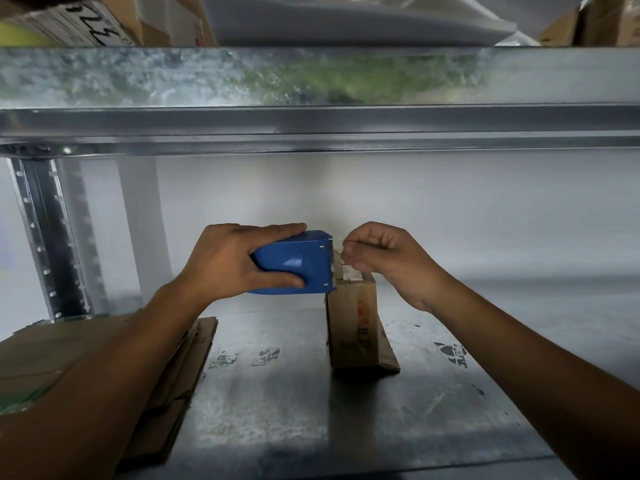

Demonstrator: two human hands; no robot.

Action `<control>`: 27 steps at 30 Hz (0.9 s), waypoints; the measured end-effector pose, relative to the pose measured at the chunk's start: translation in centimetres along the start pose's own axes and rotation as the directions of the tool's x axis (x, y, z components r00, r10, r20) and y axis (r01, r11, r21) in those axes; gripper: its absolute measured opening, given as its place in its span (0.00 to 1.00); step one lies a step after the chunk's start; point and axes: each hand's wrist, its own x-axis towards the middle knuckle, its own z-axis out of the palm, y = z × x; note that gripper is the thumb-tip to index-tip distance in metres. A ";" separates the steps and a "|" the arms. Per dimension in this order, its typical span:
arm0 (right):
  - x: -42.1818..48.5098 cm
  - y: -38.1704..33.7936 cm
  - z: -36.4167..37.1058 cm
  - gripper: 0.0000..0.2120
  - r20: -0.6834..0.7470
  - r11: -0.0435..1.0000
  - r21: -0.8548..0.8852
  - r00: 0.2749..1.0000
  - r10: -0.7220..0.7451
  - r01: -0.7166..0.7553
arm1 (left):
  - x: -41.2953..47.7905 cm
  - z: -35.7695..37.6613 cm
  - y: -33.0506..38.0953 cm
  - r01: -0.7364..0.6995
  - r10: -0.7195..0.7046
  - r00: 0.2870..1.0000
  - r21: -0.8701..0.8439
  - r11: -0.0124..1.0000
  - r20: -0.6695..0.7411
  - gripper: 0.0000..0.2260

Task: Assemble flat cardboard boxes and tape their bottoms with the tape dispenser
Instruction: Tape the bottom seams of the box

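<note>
A small brown cardboard box [353,323] stands upright on the grey metal shelf [294,410]. Just above it, the left hand [235,261] grips the blue plastic tape dispenser [298,263], mouth pointing right; the right hand [381,254] pinches the clear tape end [341,252].

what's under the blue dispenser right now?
Below its front end stands a small cardboard box on the metal shelf. The dispenser and right hand, pinching tape, cover the box top, so contact can't be confirmed.
</note>
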 end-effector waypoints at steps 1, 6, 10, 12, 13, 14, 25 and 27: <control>-0.1 -0.1 0.0 0.08 -0.002 1.000 0.002 1.000 0.002 -0.002 | 0.0 0.0 0.0 -0.003 0.003 1.000 -0.002 1.000 -0.005 0.35; -0.4 -0.4 0.1 0.09 0.007 0.998 0.031 0.998 0.063 -0.063 | 0.1 0.0 0.2 -0.011 0.011 1.000 -0.003 1.000 -0.028 0.34; -0.5 -0.7 0.5 0.12 0.024 0.995 0.023 0.995 0.092 -0.093 | 0.1 0.0 0.4 -0.035 0.034 0.999 -0.017 0.999 -0.034 0.34; -0.5 -0.8 0.7 0.09 0.038 0.995 0.012 0.995 0.096 -0.096 | 0.0 -0.1 0.6 -0.035 0.035 0.999 -0.023 0.999 -0.033 0.34; -0.5 -0.9 0.8 0.08 0.043 0.996 0.005 0.995 0.092 -0.093 | 0.0 -0.2 0.6 -0.033 0.032 0.999 -0.023 0.999 -0.029 0.34; -0.5 -0.9 0.8 0.07 0.045 0.996 0.004 0.995 0.086 -0.087 | -0.1 -0.3 0.7 -0.030 0.030 0.999 -0.022 0.999 -0.024 0.34; -0.3 -1.5 1.5 0.06 -0.036 1.000 0.011 0.999 0.007 -0.007 | -0.1 -1.4 0.9 -0.009 0.009 1.000 -0.043 0.999 -0.013 0.34; -0.4 -1.5 1.8 0.07 -0.080 0.999 -0.034 0.996 -0.037 0.035 | -0.1 -1.4 0.9 -0.003 0.003 1.000 -0.039 0.999 -0.003 0.34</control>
